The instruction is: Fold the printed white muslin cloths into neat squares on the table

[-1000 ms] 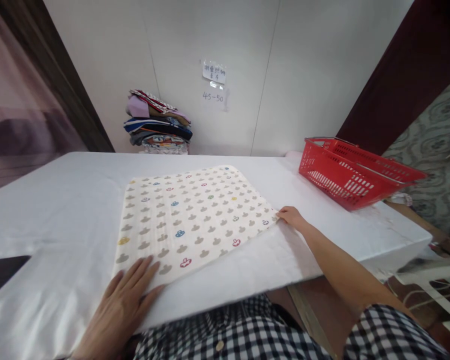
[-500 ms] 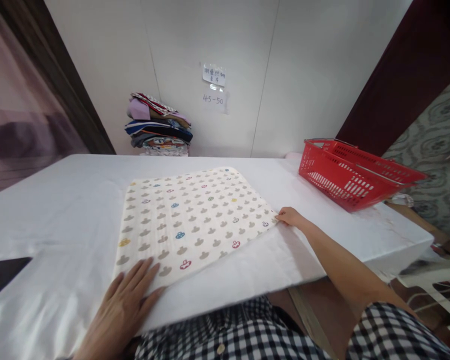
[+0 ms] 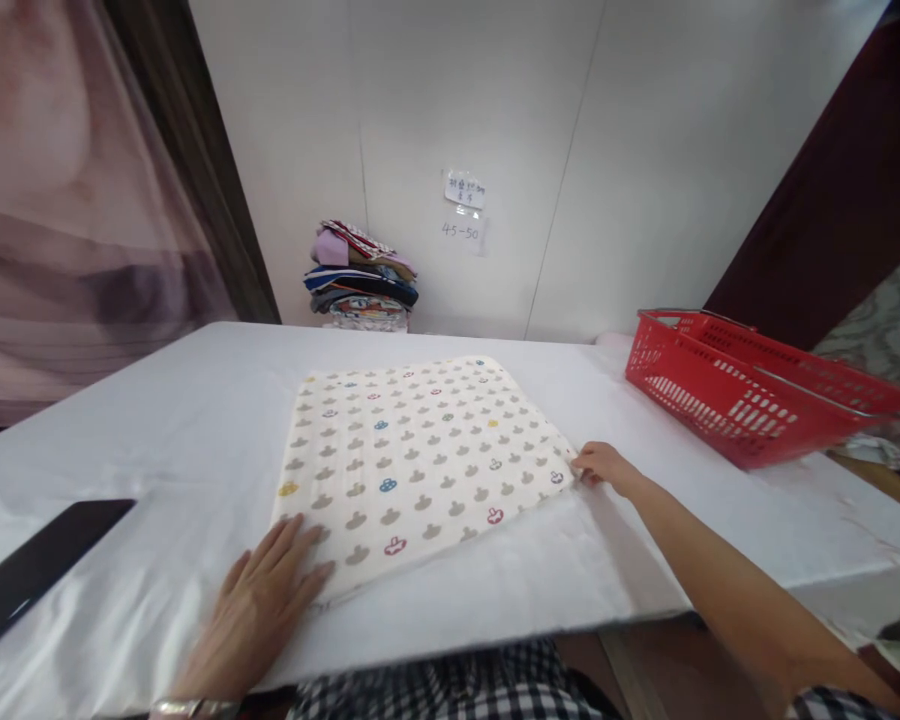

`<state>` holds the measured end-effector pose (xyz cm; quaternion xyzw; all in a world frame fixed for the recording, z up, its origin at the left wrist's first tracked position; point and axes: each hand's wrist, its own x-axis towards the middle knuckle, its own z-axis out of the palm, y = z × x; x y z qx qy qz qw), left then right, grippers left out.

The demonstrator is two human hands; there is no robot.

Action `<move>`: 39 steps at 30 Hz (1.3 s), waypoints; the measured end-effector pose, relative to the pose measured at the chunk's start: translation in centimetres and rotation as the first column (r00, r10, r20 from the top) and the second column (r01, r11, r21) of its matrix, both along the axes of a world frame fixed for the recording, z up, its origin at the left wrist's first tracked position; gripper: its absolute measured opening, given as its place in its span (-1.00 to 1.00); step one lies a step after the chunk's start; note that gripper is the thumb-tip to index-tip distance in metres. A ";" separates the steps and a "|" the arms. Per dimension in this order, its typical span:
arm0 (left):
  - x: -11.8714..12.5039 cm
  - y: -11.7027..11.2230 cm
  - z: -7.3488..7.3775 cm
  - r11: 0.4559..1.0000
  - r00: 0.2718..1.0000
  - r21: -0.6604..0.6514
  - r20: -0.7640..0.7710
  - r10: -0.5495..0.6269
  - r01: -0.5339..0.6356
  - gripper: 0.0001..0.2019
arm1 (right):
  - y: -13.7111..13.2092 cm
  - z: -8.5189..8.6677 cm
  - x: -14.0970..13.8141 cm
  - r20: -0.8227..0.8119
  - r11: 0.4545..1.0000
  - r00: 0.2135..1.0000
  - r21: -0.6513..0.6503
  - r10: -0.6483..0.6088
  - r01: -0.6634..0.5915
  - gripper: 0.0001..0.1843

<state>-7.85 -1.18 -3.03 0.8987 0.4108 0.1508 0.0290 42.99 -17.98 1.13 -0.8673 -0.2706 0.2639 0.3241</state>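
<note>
A cream cloth [image 3: 435, 450] printed with grey, blue, red and yellow mushroom shapes lies spread on the white-covered table [image 3: 487, 600]. My left hand [image 3: 266, 595] rests flat, fingers apart, on its near left corner. At the near right corner, my right hand [image 3: 601, 468] pinches the cloth's edge between thumb and fingers. The cloth looks mostly smooth, with its near edge running at a slant between my two hands.
A red plastic basket [image 3: 750, 395] stands at the table's right side. Folded fabrics are stacked in a pile [image 3: 364, 280] by the back wall. A black phone-like slab [image 3: 45, 565] lies at the left. Paper signs [image 3: 465, 210] hang on the wall.
The view has shifted left, so everything sits further right and slightly lower, and more of the black slab shows. My hands keep their places at the cloth's near corners.
</note>
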 end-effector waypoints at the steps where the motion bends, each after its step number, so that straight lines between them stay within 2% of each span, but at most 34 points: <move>1: 0.0 0.0 0.2 0.999 0.999 -0.027 -0.034 0.020 -0.021 -0.52 | -0.1 -0.1 0.0 -0.017 1.000 1.000 0.029 -0.012 0.012 -0.89; 7: 0.0 -0.7 0.9 0.998 0.990 -0.061 -0.143 0.003 -0.011 -0.57 | -1.8 -0.7 1.0 -0.082 0.979 0.991 0.166 -0.102 0.114 -0.84; 10: 0.2 -0.9 1.5 0.993 0.985 -0.093 -0.166 0.054 -0.070 -0.53 | -2.2 -1.0 1.4 -0.134 0.982 0.985 0.142 -0.105 0.124 -0.80; 14: 1.4 -0.4 3.2 0.974 0.969 -0.139 -0.198 0.150 -0.179 -0.50 | -2.2 -1.5 2.0 -0.216 0.986 0.975 0.143 -0.051 0.083 -0.74; 18: 3.1 0.9 4.2 0.991 0.979 -0.044 -0.168 0.120 -0.129 -0.47 | -2.3 -1.8 2.2 -0.230 0.991 0.973 0.124 -0.015 0.044 -0.73; 21: 3.5 1.6 3.6 0.989 0.975 -0.078 -0.190 0.112 -0.129 -0.41 | -2.6 -2.1 2.3 -0.189 0.989 0.981 0.122 -0.054 0.078 -0.73; 24: 3.1 1.8 2.7 0.979 0.972 -0.134 -0.196 0.129 -0.157 -0.39 | -2.8 -2.7 2.4 -0.125 0.993 0.992 0.107 -0.027 0.041 -0.72; 26: 2.9 1.8 2.5 0.976 0.974 -0.147 -0.184 0.132 -0.160 -0.39 | -2.7 -3.0 2.7 -0.047 0.999 0.999 0.049 0.000 0.002 -0.68; 29: 2.9 1.9 3.1 0.965 0.972 -0.193 -0.190 0.139 -0.176 -0.42 | -2.5 -3.4 3.4 0.110 0.997 0.992 -0.044 0.068 -0.063 -0.64; 32: 3.5 2.7 4.2 0.962 0.971 -0.195 -0.181 0.157 -0.192 -0.45 | -2.4 -4.1 4.6 0.277 0.983 0.946 -0.122 0.169 -0.140 -0.62; 35: 4.9 4.6 5.0 0.972 0.978 -0.164 -0.151 0.142 -0.167 -0.43 | -2.4 -6.0 6.2 0.391 0.970 0.889 -0.154 0.237 -0.190 -0.56; 39: 7.4 8.8 5.0 0.982 0.981 -0.138 -0.163 0.106 -0.129 -0.36 | -2.6 -9.9 8.3 0.546 0.952 0.785 -0.094 0.293 -0.290 -0.59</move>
